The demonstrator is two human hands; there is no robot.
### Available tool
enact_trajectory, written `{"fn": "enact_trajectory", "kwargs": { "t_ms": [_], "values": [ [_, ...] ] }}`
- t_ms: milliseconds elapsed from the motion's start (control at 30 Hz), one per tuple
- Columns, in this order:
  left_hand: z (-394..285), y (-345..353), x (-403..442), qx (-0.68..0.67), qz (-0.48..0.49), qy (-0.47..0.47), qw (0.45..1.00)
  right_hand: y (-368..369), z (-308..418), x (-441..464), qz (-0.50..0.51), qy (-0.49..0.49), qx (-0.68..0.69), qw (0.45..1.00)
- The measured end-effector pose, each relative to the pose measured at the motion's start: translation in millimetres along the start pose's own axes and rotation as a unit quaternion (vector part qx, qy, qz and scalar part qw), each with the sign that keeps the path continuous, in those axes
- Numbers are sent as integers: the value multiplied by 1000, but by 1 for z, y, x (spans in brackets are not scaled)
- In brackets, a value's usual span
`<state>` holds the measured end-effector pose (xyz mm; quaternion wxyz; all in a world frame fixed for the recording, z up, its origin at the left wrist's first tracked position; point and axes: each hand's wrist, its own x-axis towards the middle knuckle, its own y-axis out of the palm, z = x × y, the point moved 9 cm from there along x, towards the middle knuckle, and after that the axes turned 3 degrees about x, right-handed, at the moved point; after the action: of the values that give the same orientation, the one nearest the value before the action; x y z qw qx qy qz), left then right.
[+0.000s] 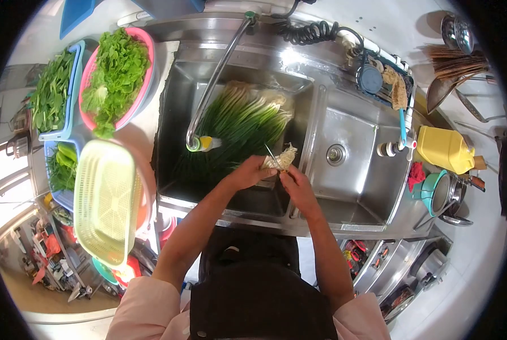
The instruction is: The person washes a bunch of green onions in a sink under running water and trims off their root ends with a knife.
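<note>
Near the centre of the frame, the bunch of green onions [286, 158] has its pale root ends poking out past the left hand's fingers, which are closed around the stalks just above the left sink basin [177, 122]. The left hand [251, 172] reaches in from lower left, back upward. The right hand [296, 184] comes up from lower right, its fingers bent closely together beside the roots; whether they grip anything is unclear.

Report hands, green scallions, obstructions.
Left hand grips pale-rooted scallion bunch; right hand at roots. Other scallions in steel basin. Curved chrome faucet overhangs, clear of hands.
</note>
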<state>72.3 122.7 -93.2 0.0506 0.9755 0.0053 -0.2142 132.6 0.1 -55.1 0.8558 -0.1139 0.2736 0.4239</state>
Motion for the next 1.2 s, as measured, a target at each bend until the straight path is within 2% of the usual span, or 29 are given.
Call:
{"fn": "enact_trajectory", "kwargs": {
  "t_ms": [67, 167, 267, 367, 400, 467, 500, 567, 667, 767, 900, 1100, 1200],
  "values": [
    [-6, -1, -2, -28, 24, -27, 999, 2, 0, 2, 18, -27, 6, 999],
    [-6, 0, -3, -54, 42, -33, 997, 6, -10, -8, 41, 85, 151, 984],
    [-2, 3, -2, -62, 46, -19, 997, 11, -19, -13, 35, 141, 235, 961],
    [-14, 1, -3, -32, 29, 1, 999, 14, -21, -15, 35, 152, 283, 946],
    [-20, 0, -4, -17, 19, 8, 1000, 9, -18, -13, 19, 129, 222, 966],
    [-24, -3, -5, 68, -8, -42, 997, 1, -11, -9, -13, 83, 99, 992],
    [-25, -3, -4, 110, -20, -66, 992, -2, -13, -8, -22, 71, 67, 995],
    [-26, -1, -2, 162, -46, -52, 984, -5, -6, -7, -41, 47, 2, 998],
    [-35, 2, -4, 177, -81, 7, 981, 3, 14, -24, -22, 185, 97, 978],
    [-46, 6, -7, 217, -108, 78, 967, 3, 7, -18, 6, 193, 127, 973],
    [-53, 9, -11, 255, -116, 155, 947, 5, 3, -18, -11, 235, 180, 955],
    [-60, 9, -16, 277, -186, 189, 923, 1, 3, -21, -23, 230, 151, 961],
    [-58, 11, -16, 307, -202, 168, 915, 0, 5, -22, -38, 234, 144, 961]
  ]
}}
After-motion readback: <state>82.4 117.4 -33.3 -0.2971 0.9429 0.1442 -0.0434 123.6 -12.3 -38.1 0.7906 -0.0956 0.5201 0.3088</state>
